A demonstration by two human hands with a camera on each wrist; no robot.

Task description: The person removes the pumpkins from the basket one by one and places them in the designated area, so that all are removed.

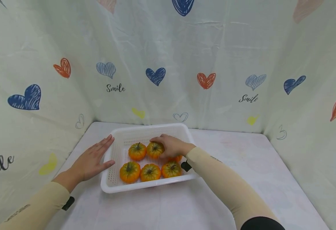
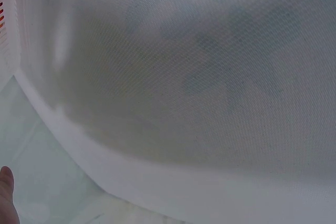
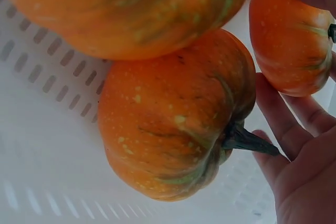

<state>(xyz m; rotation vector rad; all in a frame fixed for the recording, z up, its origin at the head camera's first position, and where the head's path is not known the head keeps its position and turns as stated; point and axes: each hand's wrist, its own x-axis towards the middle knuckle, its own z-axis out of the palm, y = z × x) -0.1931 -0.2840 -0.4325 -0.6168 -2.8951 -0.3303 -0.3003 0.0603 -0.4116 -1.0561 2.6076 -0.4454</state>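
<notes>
1. Curling round the held pumpkin [image 1: 154, 150], the right hand [image 1: 173, 147] has its thumb on one side and fingers on the other, clamped on it; whether the fruit is lifted I cannot tell.
2. That pumpkin is mid-row toward the far edge of the white basket [image 1: 144, 186], just beside the back-left pumpkin [image 1: 137, 151].
3. Partly hidden by the right hand, the back-right pumpkin [image 1: 175, 158] is near the basket's right edge.
4. Along the basket's near edge stand the front-left pumpkin [image 1: 129, 172], front-middle pumpkin [image 1: 150, 172] and front-right pumpkin [image 1: 171, 169].
5. The left hand [image 1: 90, 161] is at the basket's left edge, fingers straight, thumb apart from them, gripping nothing.
6. The basket sits near the far edge of the tabletop [image 1: 242, 166], toward its far-left corner.
</notes>
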